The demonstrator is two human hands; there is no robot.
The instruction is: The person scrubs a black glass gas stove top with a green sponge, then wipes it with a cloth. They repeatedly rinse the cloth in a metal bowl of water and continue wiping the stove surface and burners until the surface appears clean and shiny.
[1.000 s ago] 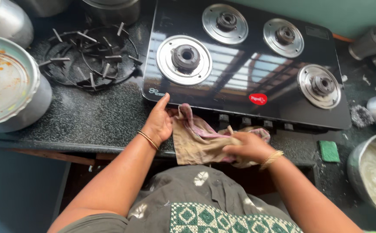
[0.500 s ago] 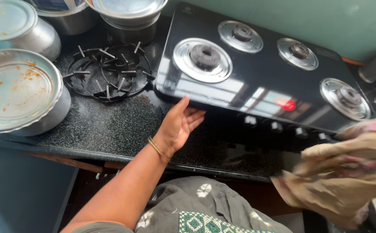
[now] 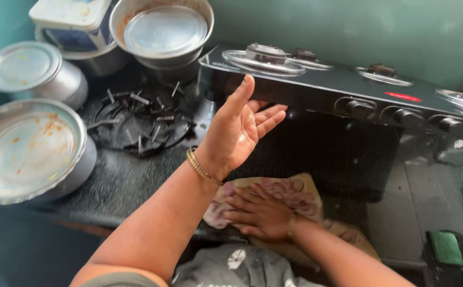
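My left hand (image 3: 237,133) is raised with the palm facing right; its fingers reach under the left front corner of the black glass-top gas stove (image 3: 316,87), thumb up along the edge. The stove is tipped up off the dark speckled counter (image 3: 130,180), knobs (image 3: 359,109) facing me. Below it, my right hand (image 3: 258,212) lies flat, fingers spread, pressing a beige and pink cloth (image 3: 295,190) onto the counter near the front edge. Both wrists wear gold bangles.
A pile of black burner grates (image 3: 136,119) lies left of the stove. Steel pots with lids stand at the left (image 3: 29,149), (image 3: 29,72) and at the back (image 3: 162,32), beside a white box (image 3: 72,16). A green scrub pad (image 3: 447,247) lies at the right.
The stove, flat before, is now tilted up by my left hand. My right hand brought the cloth back from the far right and pressed it onto the counter in front of me.
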